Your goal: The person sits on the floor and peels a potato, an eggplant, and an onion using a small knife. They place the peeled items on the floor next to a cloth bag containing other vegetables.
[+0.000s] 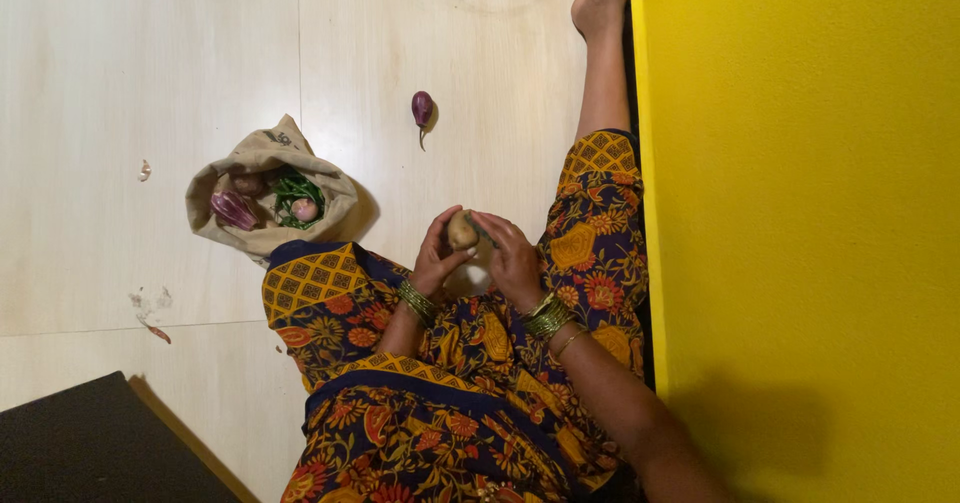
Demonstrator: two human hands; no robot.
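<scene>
The person sits on a pale tiled floor (150,63) with legs spread, wearing a dark blue garment (440,403) printed with orange and yellow flowers; both hands meet above the lap around a small brownish potato (461,231); the left hand (437,251) cups the potato from its left side, fingers curled about it and thumb against it, grasping it; the right hand (514,256) is closed against the potato's right side, fingers bent over what looks like a thin tool, though the tool is too small to tell clearly; stacks of green and gold bangles (418,301) ring the left wrist, and a similar stack sits on the right wrist; to the left of the hands, near the left knee, an open burlap sack (262,153) rests on the floor, holding a striped purple eggplant (232,209), green beans (293,191) and a pinkish onion (305,209); a single small purple eggplant (422,109) lies on the floor well apart from the sack, beyond the hands; scraps of peel (150,308) are scattered on the tiles at the left; a bright yellow wall (800,213) runs along the right side, just beside the outstretched right leg; a dark flat object (80,443) fills the lower left corner.
</scene>
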